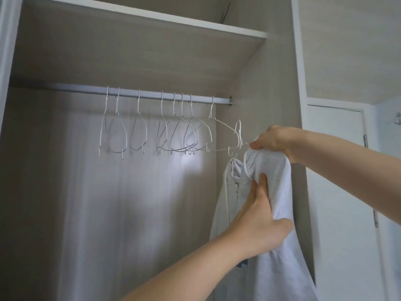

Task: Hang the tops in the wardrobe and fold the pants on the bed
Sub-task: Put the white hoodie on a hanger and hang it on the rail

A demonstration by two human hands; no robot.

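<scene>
A white top (275, 224) hangs bunched in front of the open wardrobe's right side. My right hand (275, 141) grips its upper edge together with the end of a white wire hanger (230, 135), which is tilted and still hooked on the metal rail (152, 95). My left hand (258, 216) comes up from below and pinches the fabric, thumb pointing up against the cloth. Part of the hanger's right end is hidden inside the top.
Several empty white wire hangers (160, 131) hang along the rail's middle and right. A shelf (173, 20) sits above the rail. The wardrobe's side panel (267, 94) is close behind the top. A white door (338, 170) stands at the right.
</scene>
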